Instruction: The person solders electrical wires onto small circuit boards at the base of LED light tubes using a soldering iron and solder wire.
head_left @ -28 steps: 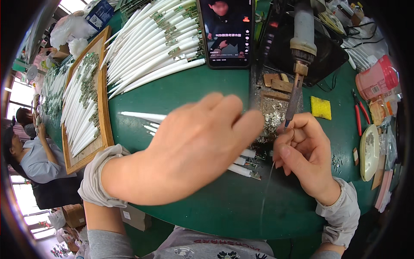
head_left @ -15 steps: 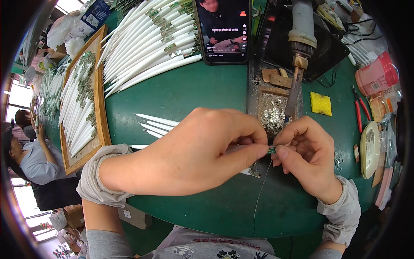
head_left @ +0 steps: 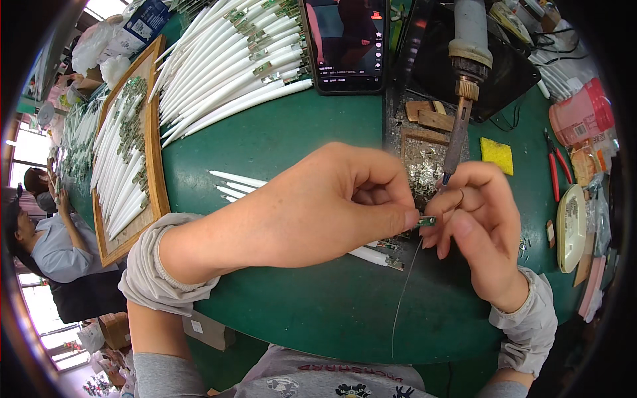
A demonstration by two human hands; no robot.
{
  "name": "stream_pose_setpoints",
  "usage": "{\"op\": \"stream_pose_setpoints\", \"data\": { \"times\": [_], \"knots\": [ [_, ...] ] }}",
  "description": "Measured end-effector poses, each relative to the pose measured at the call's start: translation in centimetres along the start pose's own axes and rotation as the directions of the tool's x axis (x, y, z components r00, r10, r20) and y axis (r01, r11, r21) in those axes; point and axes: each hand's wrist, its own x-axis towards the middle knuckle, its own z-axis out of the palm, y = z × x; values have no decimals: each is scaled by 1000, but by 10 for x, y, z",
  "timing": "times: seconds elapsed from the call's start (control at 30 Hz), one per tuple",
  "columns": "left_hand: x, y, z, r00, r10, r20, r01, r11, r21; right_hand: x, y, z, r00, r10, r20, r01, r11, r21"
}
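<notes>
My left hand (head_left: 318, 205) is closed, thumb and forefinger pinching a small green circuit board (head_left: 427, 221) whose end sticks out past the thumb. Whatever continues behind it is hidden by the palm. Close on its right, my right hand (head_left: 483, 229) has curled fingers, with the thumb lifted off the board. A thin silvery wire (head_left: 402, 302) runs from its fingertips down to the table's front edge; the grip on it is partly hidden. Above the right fingers, a soldering iron (head_left: 468, 89) points its tip downward. Under my left hand lie several white sticks (head_left: 369, 255) with small boards.
More white sticks (head_left: 232, 63) are heaped at the back left, beside a wooden-framed tray (head_left: 158, 132) of them. Behind my hands stand a phone (head_left: 345, 46) and a solder-scrap box (head_left: 424, 136). Rightward lie a yellow sponge (head_left: 496, 156), red pliers (head_left: 556, 169) and a pale dish (head_left: 570, 229).
My right thumb and forefinger have moved off the board and spread apart. The left hand has shifted slightly up and right, showing more of the board. The phone picture has changed.
</notes>
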Motion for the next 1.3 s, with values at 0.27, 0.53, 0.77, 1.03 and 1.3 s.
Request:
{"op": "stream_pose_setpoints", "data": {
  "times": [0.27,0.53,0.77,1.03,1.3],
  "knots": [
    [2,0,-1,1000,-14,-11,14,999,-36,-2,8,3,875,-478,80,386,585,-713],
    [2,-3,1,999,12,-44,-13,999,-35,1,10,4,797,-553,243,473,322,-820],
    [0,0,5,993,44,-107,-31,992,119,2,7,4,836,-500,228,448,380,-809],
    [2,0,4,989,91,-115,-79,991,111,-7,9,-4,917,-382,119,365,676,-640],
    [2,5,1,997,-9,-74,-1,991,-136,-3,-2,-3,992,-121,39,127,922,-366]
  ]
}}
